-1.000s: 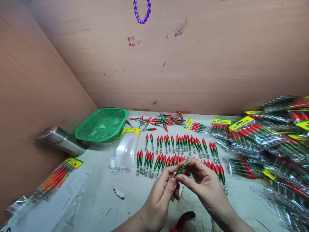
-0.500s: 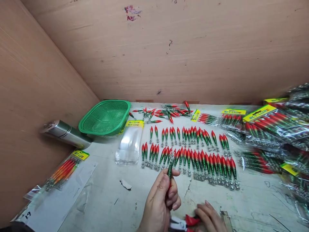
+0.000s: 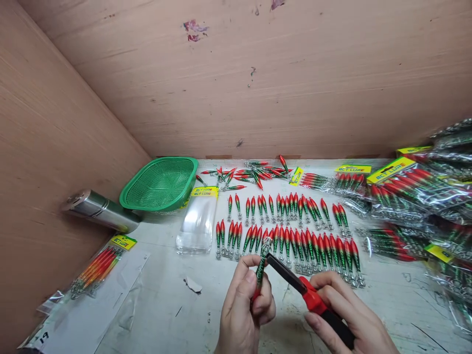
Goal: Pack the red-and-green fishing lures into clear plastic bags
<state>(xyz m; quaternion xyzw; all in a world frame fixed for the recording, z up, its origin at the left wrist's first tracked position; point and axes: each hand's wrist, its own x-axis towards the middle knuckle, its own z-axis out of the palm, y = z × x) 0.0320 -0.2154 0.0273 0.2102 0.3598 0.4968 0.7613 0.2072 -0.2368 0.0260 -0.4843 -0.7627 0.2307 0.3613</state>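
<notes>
Held upright in my left hand (image 3: 245, 305) is a red and green fishing lure (image 3: 261, 268), its metal hook crown pointing up. My right hand (image 3: 346, 309) is closed around the red and black handles of a pair of pliers (image 3: 291, 278). The pliers' dark jaws reach left to the lure just below its hooks; whether they grip it I cannot tell. Behind my hands, similar lures (image 3: 306, 248) lie side by side in two rows, red ends away from me.
A loose heap of lures (image 3: 258, 173) lies by the back wall, beside a green basket (image 3: 127, 196). Clear header bags (image 3: 195, 221) sit left of the rows. Packed lures (image 3: 401, 191) pile up at right. A steel flask (image 3: 103, 209) and a bag of orange lures (image 3: 99, 265) are at left.
My right hand has picked up the pliers from the table and brought their jaws up to the lure. My left hand keeps the lure in nearly the same place.
</notes>
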